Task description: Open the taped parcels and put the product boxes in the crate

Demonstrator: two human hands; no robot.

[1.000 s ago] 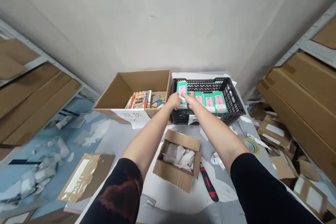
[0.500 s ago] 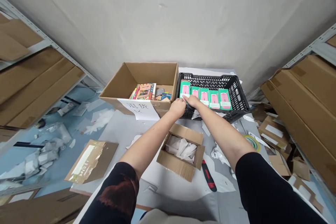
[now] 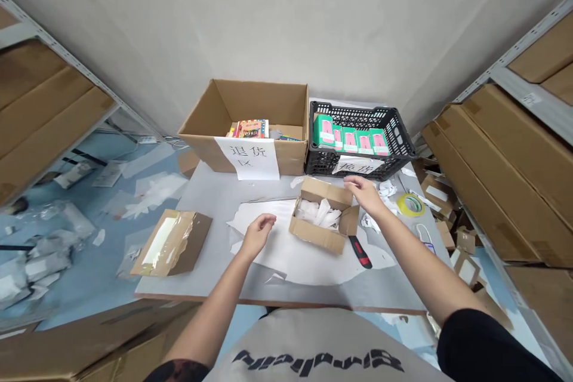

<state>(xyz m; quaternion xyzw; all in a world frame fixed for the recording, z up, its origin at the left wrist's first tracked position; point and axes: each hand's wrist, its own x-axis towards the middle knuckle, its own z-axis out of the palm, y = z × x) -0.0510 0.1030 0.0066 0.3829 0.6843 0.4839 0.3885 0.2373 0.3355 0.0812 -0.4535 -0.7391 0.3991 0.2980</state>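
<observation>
The taped box (image 3: pixel 172 245) bears a white label, too blurred to read; the sheet (image 3: pixel 250 158) on the big box (image 3: pixel 197 144) reads 退货区; dark letters on the apron (image 3: pixel 313 328) seem to spell Simplicity; the crate (image 3: pixel 320 161) has a sheet ending in 货, its first character less clear; print on the five green boxes (image 3: pixel 350 141) inside is too small;
the taped box sits along the left edge of the table (image 3: pixel 203 268); bare grey surface runs between it and the white paper (image 3: pixel 286 262); the small box (image 3: pixel 317 234), flaps open and wadding (image 3: pixel 323 213) inside, stands on that paper, just beside the knife (image 3: pixel 360 252);
the left hand (image 3: pixel 259 233) is half curled, with nothing visible in it; the right hand (image 3: pixel 362 192), loosely spread, seems to hold nothing at the small box's far right corner; contact cannot be told
</observation>
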